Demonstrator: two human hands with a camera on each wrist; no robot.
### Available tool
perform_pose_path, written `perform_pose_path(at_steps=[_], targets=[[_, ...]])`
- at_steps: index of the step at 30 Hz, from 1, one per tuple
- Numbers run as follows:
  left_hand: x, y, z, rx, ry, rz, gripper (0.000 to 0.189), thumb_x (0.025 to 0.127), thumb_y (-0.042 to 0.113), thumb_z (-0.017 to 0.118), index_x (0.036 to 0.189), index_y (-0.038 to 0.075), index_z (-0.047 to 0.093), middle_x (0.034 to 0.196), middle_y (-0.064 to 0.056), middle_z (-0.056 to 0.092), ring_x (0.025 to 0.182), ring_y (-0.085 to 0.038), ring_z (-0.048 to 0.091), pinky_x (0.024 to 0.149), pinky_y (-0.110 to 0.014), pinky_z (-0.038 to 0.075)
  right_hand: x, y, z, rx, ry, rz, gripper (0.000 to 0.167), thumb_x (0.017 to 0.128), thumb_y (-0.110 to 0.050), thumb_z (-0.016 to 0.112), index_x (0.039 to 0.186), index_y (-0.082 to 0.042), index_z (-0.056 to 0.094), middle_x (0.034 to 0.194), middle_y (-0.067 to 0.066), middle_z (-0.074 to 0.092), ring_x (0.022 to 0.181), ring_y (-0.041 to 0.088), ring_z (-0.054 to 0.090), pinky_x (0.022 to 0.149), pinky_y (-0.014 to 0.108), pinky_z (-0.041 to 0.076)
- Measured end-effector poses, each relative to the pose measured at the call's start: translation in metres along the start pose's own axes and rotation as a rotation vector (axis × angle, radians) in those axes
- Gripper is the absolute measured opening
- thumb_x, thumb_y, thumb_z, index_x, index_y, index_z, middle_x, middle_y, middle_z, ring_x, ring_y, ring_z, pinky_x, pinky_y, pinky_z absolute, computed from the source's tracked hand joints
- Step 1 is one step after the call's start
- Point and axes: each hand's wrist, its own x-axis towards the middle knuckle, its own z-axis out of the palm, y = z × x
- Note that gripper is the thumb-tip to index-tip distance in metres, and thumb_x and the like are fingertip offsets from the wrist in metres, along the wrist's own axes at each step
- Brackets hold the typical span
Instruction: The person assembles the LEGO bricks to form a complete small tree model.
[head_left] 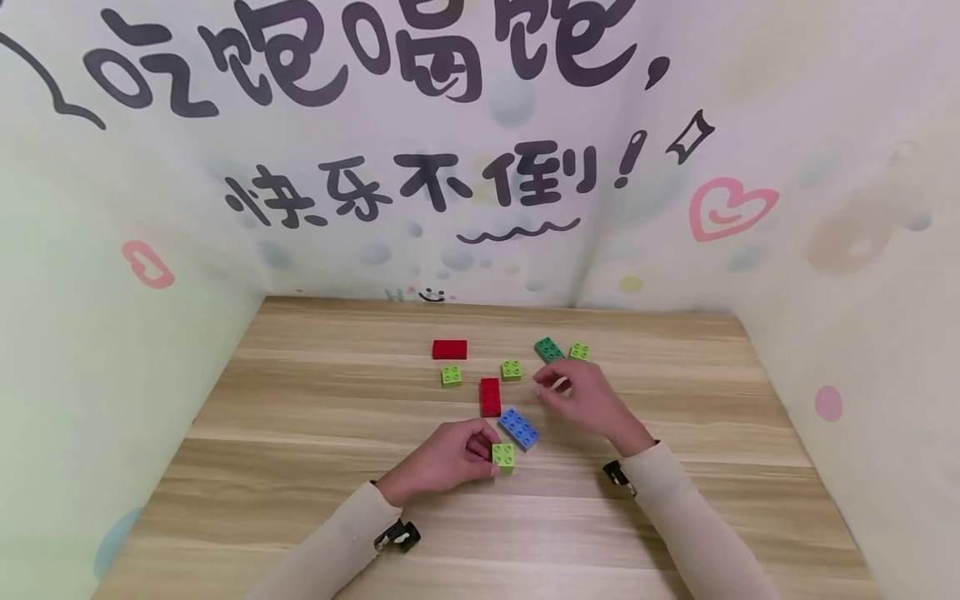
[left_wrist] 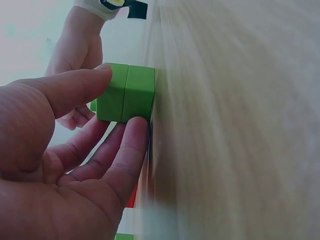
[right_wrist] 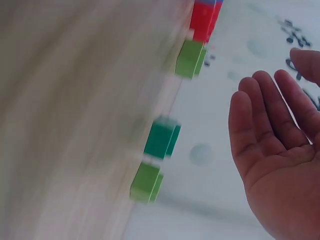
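My left hand (head_left: 448, 458) pinches two stacked light green toy bricks (left_wrist: 125, 94) between thumb and fingers. In the head view only the studded top and front of this light green stack (head_left: 503, 458) show, low over the wooden table. Just behind it lies a blue brick (head_left: 518, 428), and beyond that a red brick (head_left: 490, 397). Empty and with loosely bent fingers, my right hand (head_left: 587, 398) hovers above the table. Nearest to it are a dark green brick (head_left: 548, 349) and a light green brick (head_left: 579, 352), both apart from the fingers in the right wrist view.
Farther back on the wooden table (head_left: 315, 400) lie another red brick (head_left: 450, 349) and two single light green bricks, one on the left (head_left: 451, 377) and one in the middle (head_left: 511, 370). A printed cloth wall (head_left: 360, 258) borders the table's back edge and sides.
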Motion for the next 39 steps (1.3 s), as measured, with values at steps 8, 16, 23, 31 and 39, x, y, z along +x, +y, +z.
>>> perform_pose_path(at_steps=[8,16,23,31,39], targets=[[0.000,0.000,0.001,0.011,-0.006,-0.015,0.030,0.092,0.016,0.084,0.115,0.012,0.066,0.107,-0.001,0.073,0.100,-0.015,0.070,0.086,-0.028,0.061,0.012,0.027,-0.021,-0.018,0.104,0.043,0.022,0.098,-0.019,0.078,0.113,-0.004,0.076,0.105,0.005,0.078,0.097,0.022,0.072,0.081,0.039,0.064],[0.001,-0.001,0.000,0.014,-0.009,-0.029,0.030,0.092,0.017,0.084,0.115,0.014,0.066,0.106,0.001,0.072,0.099,-0.013,0.070,0.085,-0.026,0.061,0.025,0.048,-0.035,-0.030,0.135,0.143,0.026,0.100,-0.021,0.074,0.119,-0.004,0.073,0.119,0.013,0.074,0.108,0.032,0.070,0.091,0.051,0.062],[0.003,-0.003,0.000,0.019,-0.009,-0.029,0.031,0.091,0.017,0.084,0.116,0.013,0.066,0.106,0.000,0.073,0.099,-0.014,0.070,0.086,-0.028,0.061,0.034,0.067,-0.040,-0.015,0.096,0.215,0.036,0.102,-0.020,0.071,0.133,-0.002,0.067,0.139,0.019,0.064,0.128,0.041,0.062,0.102,0.058,0.056],[0.003,-0.003,0.000,0.031,-0.012,-0.029,0.031,0.092,0.017,0.084,0.116,0.013,0.066,0.107,0.000,0.072,0.099,-0.013,0.069,0.087,-0.026,0.061,0.040,0.086,-0.040,-0.065,0.016,0.280,0.044,0.103,-0.023,0.069,0.140,0.000,0.063,0.148,0.023,0.058,0.137,0.046,0.056,0.112,0.062,0.048],[0.003,-0.003,-0.001,0.051,-0.016,-0.023,0.031,0.092,0.019,0.085,0.116,0.015,0.066,0.107,0.002,0.072,0.100,-0.012,0.069,0.088,-0.027,0.061,0.044,0.089,-0.039,-0.108,-0.058,0.344,0.044,0.101,-0.023,0.071,0.138,0.000,0.066,0.134,0.021,0.068,0.119,0.037,0.063,0.104,0.056,0.054]])
